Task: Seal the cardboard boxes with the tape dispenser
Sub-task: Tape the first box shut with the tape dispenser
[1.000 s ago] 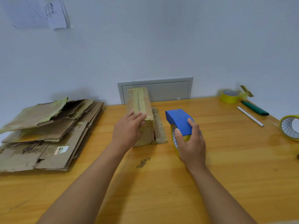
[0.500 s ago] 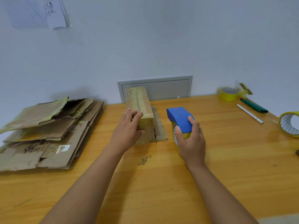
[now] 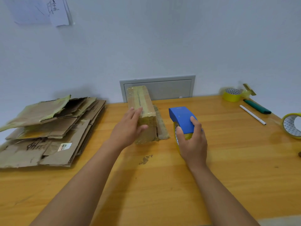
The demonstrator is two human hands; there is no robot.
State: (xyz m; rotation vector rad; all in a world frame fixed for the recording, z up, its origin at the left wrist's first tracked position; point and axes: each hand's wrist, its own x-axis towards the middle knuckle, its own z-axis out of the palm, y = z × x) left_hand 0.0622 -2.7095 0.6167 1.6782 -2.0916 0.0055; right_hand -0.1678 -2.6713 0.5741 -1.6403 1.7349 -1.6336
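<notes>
One box (image 3: 143, 111) left of dispenser-holding grip (image 3: 193, 142).

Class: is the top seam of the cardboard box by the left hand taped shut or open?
Taped shut: glossy tape runs along the cardboard box's top seam and the flaps lie flat under the left hand.

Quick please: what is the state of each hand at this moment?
Left hand: open, fingers straight, resting on the near end of the taped cardboard box.
Right hand: gripping the blue tape dispenser.
</notes>
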